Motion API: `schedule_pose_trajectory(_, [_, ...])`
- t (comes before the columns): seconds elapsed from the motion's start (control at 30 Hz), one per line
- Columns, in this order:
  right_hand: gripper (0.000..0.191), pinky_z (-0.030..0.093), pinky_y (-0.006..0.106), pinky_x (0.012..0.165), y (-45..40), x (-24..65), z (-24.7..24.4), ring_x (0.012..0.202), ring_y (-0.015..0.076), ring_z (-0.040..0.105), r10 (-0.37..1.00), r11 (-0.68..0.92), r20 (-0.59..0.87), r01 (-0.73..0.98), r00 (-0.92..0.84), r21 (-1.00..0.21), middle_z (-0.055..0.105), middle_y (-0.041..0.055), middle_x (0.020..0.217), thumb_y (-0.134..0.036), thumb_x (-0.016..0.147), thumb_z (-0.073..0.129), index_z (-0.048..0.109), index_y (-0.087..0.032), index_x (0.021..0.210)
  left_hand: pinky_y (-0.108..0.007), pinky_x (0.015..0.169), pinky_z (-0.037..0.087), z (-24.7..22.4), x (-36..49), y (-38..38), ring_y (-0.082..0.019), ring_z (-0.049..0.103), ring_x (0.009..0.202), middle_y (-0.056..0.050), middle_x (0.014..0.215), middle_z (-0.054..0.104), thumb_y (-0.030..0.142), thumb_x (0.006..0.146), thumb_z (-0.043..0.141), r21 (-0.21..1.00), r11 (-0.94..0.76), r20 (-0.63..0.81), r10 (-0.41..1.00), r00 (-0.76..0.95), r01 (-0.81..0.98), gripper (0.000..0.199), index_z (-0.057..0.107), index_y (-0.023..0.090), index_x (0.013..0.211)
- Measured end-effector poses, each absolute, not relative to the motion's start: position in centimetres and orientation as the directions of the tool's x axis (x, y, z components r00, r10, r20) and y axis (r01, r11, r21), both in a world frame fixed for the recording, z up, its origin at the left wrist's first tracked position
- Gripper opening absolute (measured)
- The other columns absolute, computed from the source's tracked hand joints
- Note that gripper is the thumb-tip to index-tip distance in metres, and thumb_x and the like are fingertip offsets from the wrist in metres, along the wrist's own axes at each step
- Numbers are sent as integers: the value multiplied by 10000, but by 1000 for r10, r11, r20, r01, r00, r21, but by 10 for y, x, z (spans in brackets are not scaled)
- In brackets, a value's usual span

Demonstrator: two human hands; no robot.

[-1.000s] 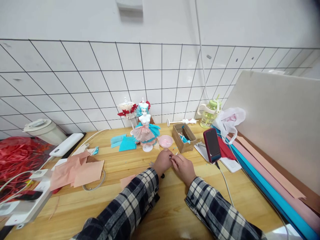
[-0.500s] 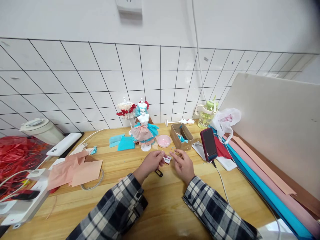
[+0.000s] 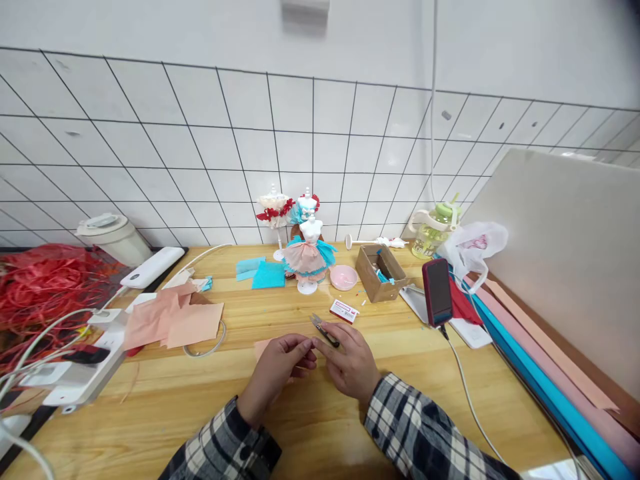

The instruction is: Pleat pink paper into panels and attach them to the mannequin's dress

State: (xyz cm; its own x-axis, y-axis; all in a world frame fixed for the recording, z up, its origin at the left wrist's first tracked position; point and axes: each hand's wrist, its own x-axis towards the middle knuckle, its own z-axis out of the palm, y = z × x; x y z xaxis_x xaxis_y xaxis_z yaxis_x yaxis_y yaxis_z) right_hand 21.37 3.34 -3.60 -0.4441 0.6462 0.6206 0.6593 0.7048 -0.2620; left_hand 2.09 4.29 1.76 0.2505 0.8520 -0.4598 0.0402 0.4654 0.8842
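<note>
My left hand (image 3: 283,367) and my right hand (image 3: 353,360) meet low over the table, their fingertips pinched together. Whatever lies between the fingertips is too small to make out. A pair of thread snips (image 3: 324,331) with black handles shows just beyond the right fingers, partly covered by them. Farther out lies a small white and red box (image 3: 344,311). Beside my left hand, a bit of peach paper (image 3: 261,348) is half hidden. Behind these stands a white mini dress form (image 3: 310,257) in a peach and blue skirt.
A pink bowl (image 3: 344,278) and a cardboard box (image 3: 381,275) with blue scraps stand toward the back. Blue sheets (image 3: 269,275) and peach sheets (image 3: 195,325) lie leftward. To the right are a phone (image 3: 437,293) with a cable and a bottle (image 3: 431,235).
The small white and red box has left my left hand and now lies on the table. Both hands have drawn closer together. The view has shifted, so the scene sits farther right.
</note>
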Motion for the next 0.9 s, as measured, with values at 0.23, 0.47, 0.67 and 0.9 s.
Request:
schedule_pose_trajectory(0.23, [701, 390, 503, 1029, 22, 197, -36, 1314, 264, 386, 706, 672, 596, 626, -382, -394, 376, 70, 1467, -78, 729, 489, 454, -313, 1388, -211, 502, 433, 15, 12, 46, -127, 600, 577, -33, 654, 672, 529, 662, 701, 917, 394, -393, 874, 284, 56, 380, 675, 157, 731])
schedule_pose_trajectory(0.47, [665, 386, 493, 1038, 16, 177, -33, 1347, 246, 358, 787, 600, 551, 556, -278, -576, 352, 50, 1486, -35, 762, 440, 484, -320, 1361, -233, 532, 467, 10, 3, 48, -122, 592, 555, -33, 647, 674, 492, 705, 680, 939, 344, -335, 902, 273, 17, 347, 687, 150, 770])
schedule_pose_trajectory(0.67, [612, 397, 467, 1045, 13, 174, -37, 1343, 235, 367, 815, 567, 530, 513, -233, -645, 376, 57, 1473, -57, 816, 435, 473, -310, 1372, -242, 568, 483, 9, 4, 47, -129, 610, 584, -32, 669, 682, 468, 701, 693, 939, 342, -322, 907, 270, -31, 324, 681, 150, 763])
schedule_pose_trajectory(0.9, [583, 387, 430, 1071, 10, 171, -39, 1311, 226, 413, 858, 512, 473, 387, -198, -767, 347, 67, 1489, -93, 852, 433, 447, -293, 1399, -239, 596, 497, 10, 9, 44, -139, 634, 625, -35, 677, 691, 474, 669, 720, 933, 348, -321, 920, 226, -91, 345, 683, 147, 774])
